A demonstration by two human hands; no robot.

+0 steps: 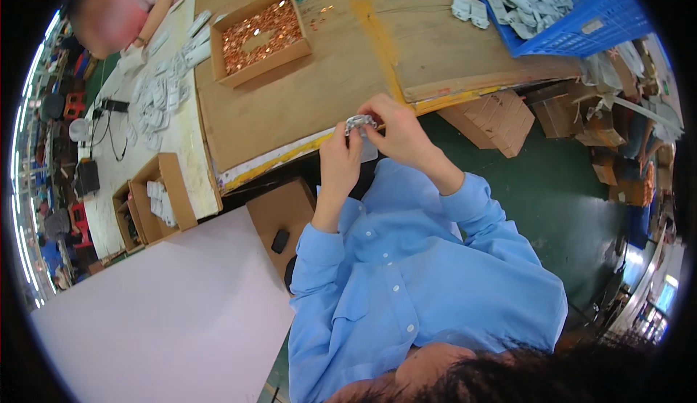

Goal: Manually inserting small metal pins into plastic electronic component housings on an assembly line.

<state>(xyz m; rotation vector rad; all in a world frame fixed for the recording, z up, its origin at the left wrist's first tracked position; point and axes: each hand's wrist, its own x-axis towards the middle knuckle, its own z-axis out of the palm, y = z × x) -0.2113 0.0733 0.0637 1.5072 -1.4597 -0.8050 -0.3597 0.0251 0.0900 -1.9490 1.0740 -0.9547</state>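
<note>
Both my hands meet just off the workbench's near edge, around a small grey-white part (359, 122) with an uneven, shiny surface. My left hand (339, 162) pinches it from below and the left. From the right, my right hand (404, 136) closes on it with thumb and fingers, hiding much of its shape. Beyond them on the cardboard-covered bench (319, 98) stands an open cardboard box (265, 70) filled with small copper-coloured metal pieces. A few such pieces lie loose beside it.
A blue plastic crate (581, 29) heaped with grey-white parts stands at the far right. More parts (156, 102) cover the pale left table, near a cardboard box (174, 192). Another person (116, 11) sits at the far left. Below the bench is a cardboard carton (494, 121).
</note>
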